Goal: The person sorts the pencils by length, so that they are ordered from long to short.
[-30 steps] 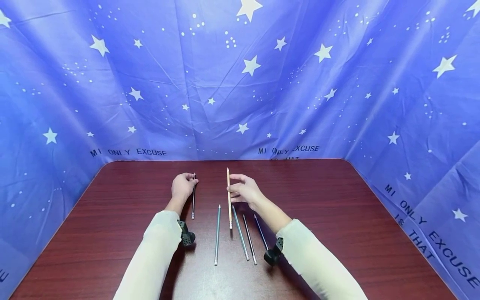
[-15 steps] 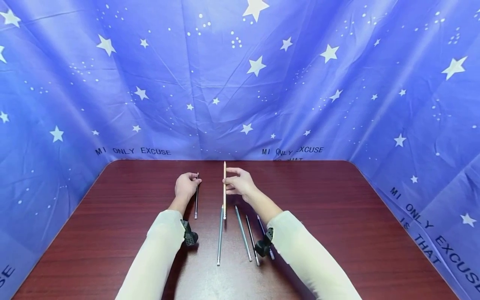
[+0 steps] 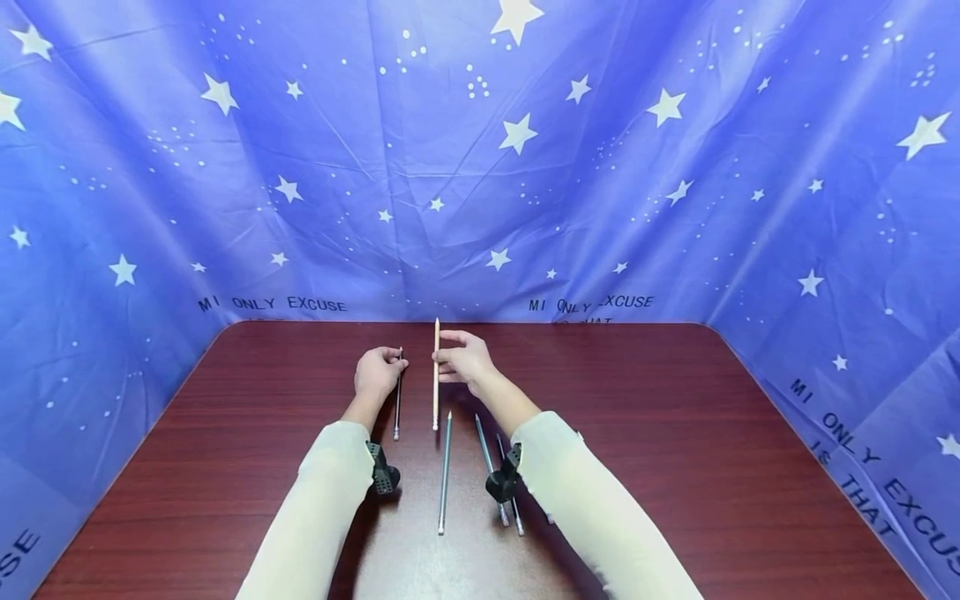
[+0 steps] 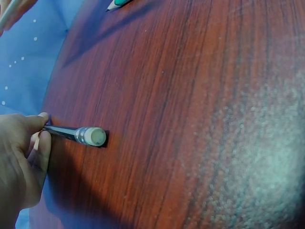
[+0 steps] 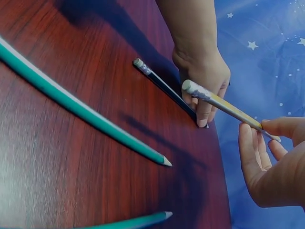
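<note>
Holding: the right hand (image 3: 465, 358) pinches the yellow pencil (image 3: 437, 392) between thumb and fingers, raised off the bench (image 3: 637, 400), eraser end toward the person.
Left hand: the left hand (image 3: 377, 373) pinches the black pencil (image 3: 398, 408) near its tip; that pencil seems to lie on the bench.
Between the hands: a gap; they stay clear of each other, and the two held pencils do not touch.
Loose pencils: one green pencil (image 3: 446, 475) lies nearer the person; a second green pencil (image 3: 487, 446) and a dark pencil (image 3: 515, 504) lie partly behind the right wrist camera (image 3: 504, 477).
Step in hand: probably bringing the yellow pencil over to the black one.
Next move: likely calls for lowering the yellow pencil alongside, tips level, while the left hand steadies the black one.
</note>
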A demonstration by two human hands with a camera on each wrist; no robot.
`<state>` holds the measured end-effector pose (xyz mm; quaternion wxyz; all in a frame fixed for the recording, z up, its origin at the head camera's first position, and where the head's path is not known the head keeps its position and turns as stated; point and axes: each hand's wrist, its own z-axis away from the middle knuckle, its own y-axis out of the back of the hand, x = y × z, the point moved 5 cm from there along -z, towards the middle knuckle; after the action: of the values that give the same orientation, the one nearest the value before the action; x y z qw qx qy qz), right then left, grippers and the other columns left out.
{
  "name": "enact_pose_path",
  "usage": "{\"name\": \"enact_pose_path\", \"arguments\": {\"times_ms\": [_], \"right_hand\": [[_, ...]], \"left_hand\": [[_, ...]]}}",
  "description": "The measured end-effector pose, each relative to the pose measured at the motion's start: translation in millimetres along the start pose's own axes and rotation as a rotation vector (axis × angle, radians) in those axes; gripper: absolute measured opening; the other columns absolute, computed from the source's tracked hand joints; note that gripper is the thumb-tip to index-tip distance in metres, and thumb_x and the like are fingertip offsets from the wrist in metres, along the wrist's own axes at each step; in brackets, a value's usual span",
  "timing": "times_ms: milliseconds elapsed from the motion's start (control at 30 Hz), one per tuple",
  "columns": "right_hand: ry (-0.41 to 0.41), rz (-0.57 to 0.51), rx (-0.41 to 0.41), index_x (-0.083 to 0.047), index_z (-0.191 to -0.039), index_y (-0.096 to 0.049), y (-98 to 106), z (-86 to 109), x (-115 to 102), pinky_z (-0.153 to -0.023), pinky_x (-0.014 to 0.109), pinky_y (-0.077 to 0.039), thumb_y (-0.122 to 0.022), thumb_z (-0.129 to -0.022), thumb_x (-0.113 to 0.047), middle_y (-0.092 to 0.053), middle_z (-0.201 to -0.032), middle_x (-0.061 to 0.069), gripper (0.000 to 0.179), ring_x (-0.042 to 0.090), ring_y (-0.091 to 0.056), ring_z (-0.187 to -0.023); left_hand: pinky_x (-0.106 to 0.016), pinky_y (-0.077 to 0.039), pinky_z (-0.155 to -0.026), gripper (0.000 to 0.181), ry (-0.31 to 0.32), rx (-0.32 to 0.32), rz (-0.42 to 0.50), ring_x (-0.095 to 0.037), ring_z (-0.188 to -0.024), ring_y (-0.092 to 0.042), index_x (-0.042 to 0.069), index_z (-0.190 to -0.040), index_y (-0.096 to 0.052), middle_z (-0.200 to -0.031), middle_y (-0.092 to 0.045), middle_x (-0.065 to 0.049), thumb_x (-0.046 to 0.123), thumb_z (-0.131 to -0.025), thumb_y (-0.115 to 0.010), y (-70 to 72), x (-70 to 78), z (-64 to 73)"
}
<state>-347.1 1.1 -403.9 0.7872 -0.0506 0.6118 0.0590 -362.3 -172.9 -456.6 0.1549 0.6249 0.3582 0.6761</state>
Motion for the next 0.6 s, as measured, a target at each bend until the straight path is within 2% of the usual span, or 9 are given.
{"name": "enact_pose_path", "arguments": {"times_ms": [167,200,300,400,433,600], "right_hand": [[-0.010,0.002,0.000,-0.008,-0.127,-0.056,-9.4,-4.3,5.8,-0.057,0.028,-0.058,-0.063,-0.081,0.003,-0.063,-0.069,0.004,0.048,0.012,-0.058,-0.052],[-0.016,0.009,-0.005,-0.008,-0.128,-0.055,-11.7,-1.3,4.1,-0.060,0.031,-0.059,-0.062,-0.081,0.004,-0.063,-0.069,0.004,0.049,0.011,-0.058,-0.052],[-0.027,0.016,-0.003,-0.009,-0.128,-0.055,-16.8,-5.0,10.0,-0.059,0.030,-0.059,-0.062,-0.082,0.003,-0.069,-0.083,0.018,0.049,0.009,-0.057,-0.050],[-0.041,0.018,0.003,-0.010,-0.129,-0.055,-20.9,-9.2,15.2,-0.058,0.028,-0.059,-0.062,-0.083,0.003,-0.066,-0.104,0.028,0.048,0.008,-0.056,-0.049],[-0.041,0.010,0.011,-0.011,-0.128,-0.056,-21.8,-14.2,19.9,-0.054,0.025,-0.057,-0.062,-0.082,0.003,-0.063,-0.110,0.030,0.048,0.008,-0.055,-0.048],[-0.045,0.000,0.037,-0.009,-0.126,-0.057,-26.9,-17.9,26.2,-0.050,0.023,-0.055,-0.062,-0.081,0.004,-0.068,-0.093,0.024,0.048,0.009,-0.054,-0.047]], "left_hand": [[-0.041,-0.047,-0.078,0.029,0.012,-0.003,-0.003,-0.024,-0.088,-0.063,0.009,-0.110,-0.068,-0.094,-0.069,-0.007,0.023,-0.085,-0.065,-0.3,-0.1,0.5],[-0.041,-0.047,-0.078,0.029,0.013,-0.005,-0.001,-0.024,-0.088,-0.063,0.009,-0.110,-0.068,-0.094,-0.069,-0.007,0.023,-0.085,-0.065,-0.6,0.2,0.7],[-0.039,-0.047,-0.077,0.029,0.018,-0.008,0.002,-0.023,-0.088,-0.063,0.010,-0.110,-0.068,-0.095,-0.069,-0.007,0.023,-0.085,-0.066,-1.0,0.4,1.3],[-0.039,-0.047,-0.076,0.028,0.022,-0.005,0.006,-0.023,-0.087,-0.063,0.010,-0.110,-0.069,-0.094,-0.069,-0.006,0.023,-0.085,-0.066,-0.4,0.7,1.6],[-0.039,-0.047,-0.077,0.028,0.025,-0.006,0.009,-0.023,-0.088,-0.062,0.010,-0.110,-0.069,-0.094,-0.069,-0.006,0.023,-0.085,-0.066,-0.2,0.5,1.5],[-0.040,-0.048,-0.077,0.028,0.023,-0.004,0.016,-0.022,-0.088,-0.063,0.011,-0.109,-0.069,-0.093,-0.070,-0.005,0.023,-0.084,-0.067,0.1,-0.2,0.2]]}}
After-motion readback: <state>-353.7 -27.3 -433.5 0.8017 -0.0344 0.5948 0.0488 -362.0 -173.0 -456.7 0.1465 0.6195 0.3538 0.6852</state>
